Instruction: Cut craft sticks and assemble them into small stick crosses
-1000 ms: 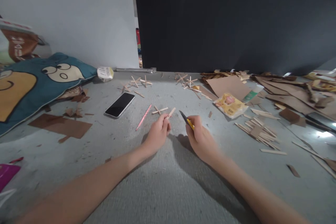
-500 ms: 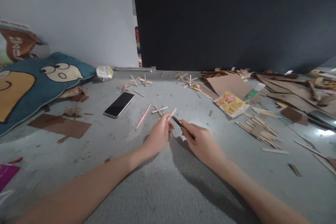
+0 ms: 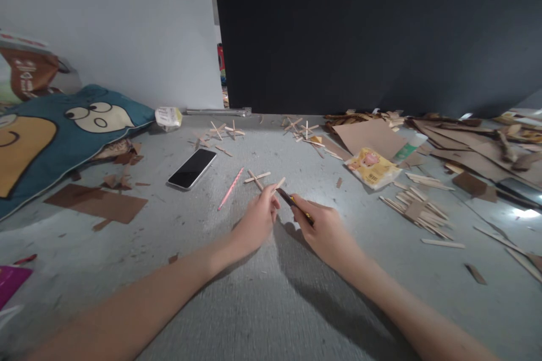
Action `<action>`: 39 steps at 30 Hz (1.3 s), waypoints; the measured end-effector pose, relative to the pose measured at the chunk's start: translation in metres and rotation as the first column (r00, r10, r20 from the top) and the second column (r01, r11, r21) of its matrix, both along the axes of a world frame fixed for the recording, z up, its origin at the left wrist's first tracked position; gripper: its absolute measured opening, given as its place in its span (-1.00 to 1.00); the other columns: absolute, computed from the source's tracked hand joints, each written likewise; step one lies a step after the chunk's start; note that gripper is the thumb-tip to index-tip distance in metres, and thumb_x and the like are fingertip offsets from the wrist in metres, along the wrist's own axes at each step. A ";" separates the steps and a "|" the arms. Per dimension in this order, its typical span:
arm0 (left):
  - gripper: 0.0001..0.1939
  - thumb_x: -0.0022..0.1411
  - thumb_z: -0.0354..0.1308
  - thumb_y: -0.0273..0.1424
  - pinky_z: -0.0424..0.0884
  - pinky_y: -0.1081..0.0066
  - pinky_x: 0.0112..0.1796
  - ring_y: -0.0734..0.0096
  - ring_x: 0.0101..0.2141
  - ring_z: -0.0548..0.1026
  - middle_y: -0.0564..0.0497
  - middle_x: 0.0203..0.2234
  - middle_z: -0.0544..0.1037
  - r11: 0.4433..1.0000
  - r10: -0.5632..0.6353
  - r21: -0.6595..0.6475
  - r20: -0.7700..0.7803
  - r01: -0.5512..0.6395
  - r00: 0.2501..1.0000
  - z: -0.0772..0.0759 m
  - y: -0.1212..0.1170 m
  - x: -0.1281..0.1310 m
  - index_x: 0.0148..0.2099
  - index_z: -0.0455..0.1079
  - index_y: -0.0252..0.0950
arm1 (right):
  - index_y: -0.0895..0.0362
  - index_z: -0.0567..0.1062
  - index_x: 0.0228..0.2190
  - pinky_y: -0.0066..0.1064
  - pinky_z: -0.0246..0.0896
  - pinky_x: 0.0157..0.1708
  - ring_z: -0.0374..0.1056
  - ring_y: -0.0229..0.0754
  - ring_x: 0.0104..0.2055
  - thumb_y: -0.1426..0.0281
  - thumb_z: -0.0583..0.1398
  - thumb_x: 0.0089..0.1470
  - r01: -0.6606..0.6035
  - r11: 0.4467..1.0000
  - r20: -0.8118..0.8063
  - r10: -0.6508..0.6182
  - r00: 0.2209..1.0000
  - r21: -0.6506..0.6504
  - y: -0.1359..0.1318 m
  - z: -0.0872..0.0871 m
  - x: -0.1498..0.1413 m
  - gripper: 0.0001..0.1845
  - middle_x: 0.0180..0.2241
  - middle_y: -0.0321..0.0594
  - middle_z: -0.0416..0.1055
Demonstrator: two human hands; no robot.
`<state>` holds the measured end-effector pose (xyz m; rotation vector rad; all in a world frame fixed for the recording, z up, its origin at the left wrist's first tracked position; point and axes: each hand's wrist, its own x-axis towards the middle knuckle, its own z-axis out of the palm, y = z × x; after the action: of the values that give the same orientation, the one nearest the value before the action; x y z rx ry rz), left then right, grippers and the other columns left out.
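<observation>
Between the fingertips of my left hand is a popsicle stick, its pale end pointing up and right. My right hand is closed around a utility knife with a dark blade and some yellow on its handle. The blade tip meets or nearly meets the stick; exact contact is too small to tell. Just beyond my left fingers, crossed sticks lie on the grey surface. A pink patterned pencil rests left of them, and a black-screened phone lies farther left.
Several loose sticks are bundled on the right, near a yellow packet and a glue stick. Cardboard scraps lie left, beside a blue cushion. More crossed sticks sit toward the back, before a dark panel.
The stick in my left hand has tilted slightly toward the horizontal, and the knife has shifted a little with it. Everything else looks the same.
</observation>
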<state>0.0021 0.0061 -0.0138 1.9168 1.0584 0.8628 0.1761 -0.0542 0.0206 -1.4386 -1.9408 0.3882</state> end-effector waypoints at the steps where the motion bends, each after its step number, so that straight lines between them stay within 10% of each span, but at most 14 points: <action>1: -0.47 0.27 -0.05 -0.67 0.33 0.38 -0.26 0.38 -0.31 0.44 0.00 -0.29 0.47 1.000 0.011 0.016 -0.027 -0.011 1.000 0.000 -0.001 0.000 0.25 0.25 -0.28 | 0.09 0.45 -0.34 -0.45 0.02 -0.49 0.21 -0.28 -0.53 0.40 0.02 0.32 0.000 1.000 -0.010 0.000 1.000 -0.006 0.000 0.000 0.000 -0.76 -0.52 -0.30 0.40; 39: -0.39 -0.04 -0.11 -0.81 0.10 0.39 -0.39 0.38 -0.46 0.25 0.13 -0.43 0.25 0.995 0.061 0.085 -0.048 -0.057 0.997 0.000 -0.007 -0.003 0.03 0.04 -0.21 | 0.07 0.31 -0.53 -0.53 -0.09 -0.79 0.04 -0.40 -0.74 0.12 0.16 0.13 -0.124 0.847 -0.552 -0.219 0.804 -0.517 0.000 0.012 -0.015 -0.67 -0.64 -0.46 0.18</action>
<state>-0.0007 -0.0013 -0.0143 1.9946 1.1295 0.9088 0.1611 -0.0538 0.0331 -1.4448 -1.3098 1.2804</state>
